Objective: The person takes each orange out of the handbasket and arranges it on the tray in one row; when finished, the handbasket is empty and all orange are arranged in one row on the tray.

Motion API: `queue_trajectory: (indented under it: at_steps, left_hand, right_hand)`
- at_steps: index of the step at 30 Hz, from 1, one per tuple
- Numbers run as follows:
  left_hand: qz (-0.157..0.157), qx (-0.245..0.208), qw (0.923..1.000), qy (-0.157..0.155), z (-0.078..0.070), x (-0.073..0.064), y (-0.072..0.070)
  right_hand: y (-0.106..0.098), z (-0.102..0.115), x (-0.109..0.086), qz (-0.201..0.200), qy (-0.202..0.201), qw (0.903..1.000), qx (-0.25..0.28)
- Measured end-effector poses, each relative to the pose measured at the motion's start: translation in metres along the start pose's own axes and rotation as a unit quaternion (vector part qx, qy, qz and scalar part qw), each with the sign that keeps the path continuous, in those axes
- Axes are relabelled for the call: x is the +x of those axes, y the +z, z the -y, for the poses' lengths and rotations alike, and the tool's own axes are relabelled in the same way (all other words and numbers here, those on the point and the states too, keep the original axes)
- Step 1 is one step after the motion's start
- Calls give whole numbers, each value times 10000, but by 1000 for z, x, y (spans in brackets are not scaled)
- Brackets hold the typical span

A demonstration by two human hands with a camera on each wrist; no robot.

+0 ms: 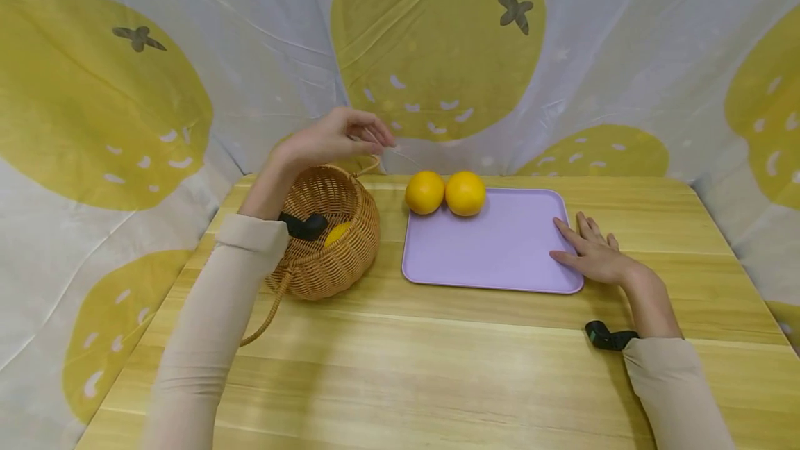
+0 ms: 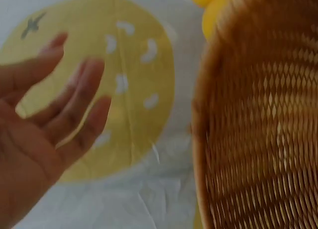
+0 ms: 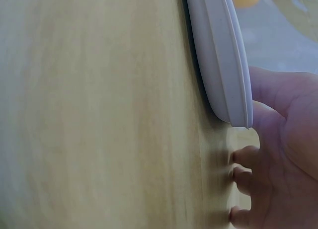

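Note:
My left hand (image 1: pixel 337 134) hangs in the air above the far rim of a round wicker basket (image 1: pixel 340 273), its fingers loosely bent. Nothing lies in it, as the left wrist view confirms. Inside the basket a yellow-orange fruit (image 1: pixel 337 233) shows only in part. Two oranges (image 1: pixel 425 193) (image 1: pixel 465 194) sit side by side at the far left corner of a lilac tray (image 1: pixel 494 248). With fingers spread, my right hand (image 1: pixel 594 252) rests at the tray's right edge, thumb and forefinger over the rim (image 3: pixel 243 80), the other fingers beyond it toward the table.
The wooden table (image 1: pixel 437 367) carries the basket at left and the tray at centre right. One basket handle (image 1: pixel 269 321) droops toward the near left; another stands at the far side. A fruit-patterned curtain (image 1: pixel 275 40) hangs behind and at both sides.

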State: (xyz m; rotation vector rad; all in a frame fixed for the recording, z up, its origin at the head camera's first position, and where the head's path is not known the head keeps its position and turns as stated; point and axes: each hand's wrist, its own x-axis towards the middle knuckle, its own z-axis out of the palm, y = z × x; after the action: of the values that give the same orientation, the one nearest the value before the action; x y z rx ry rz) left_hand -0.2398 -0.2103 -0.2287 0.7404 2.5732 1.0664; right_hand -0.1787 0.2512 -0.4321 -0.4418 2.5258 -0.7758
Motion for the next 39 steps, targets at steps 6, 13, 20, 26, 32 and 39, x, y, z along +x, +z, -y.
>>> queue_trajectory:
  at_steps: [6,13,20,26,32,39]
  left_hand:
    - [671,-237,9974,-68,36,-32,-34]
    - [1608,-8,9849,-647,69,-46,-37]
    - [2370,-17,9668,-952,88,-42,-30]
    - [3127,-88,9431,-1126,96,-35,-22]
    - [3505,-267,9234,-1543,102,-33,-14]
    - [3495,-405,9220,-1614,105,-33,-11]
  right_hand:
    - [1,1,-1,-16,8,10000,-14]
    - [2,0,-1,-25,-18,10000,38]
    - [5,-9,-1,-208,-229,9993,218]
    - [2,-2,-2,-70,-132,9998,134]
    - [1,3,-2,-4,-33,10000,-13]
    - [1,4,-3,-11,-8,10000,-13]
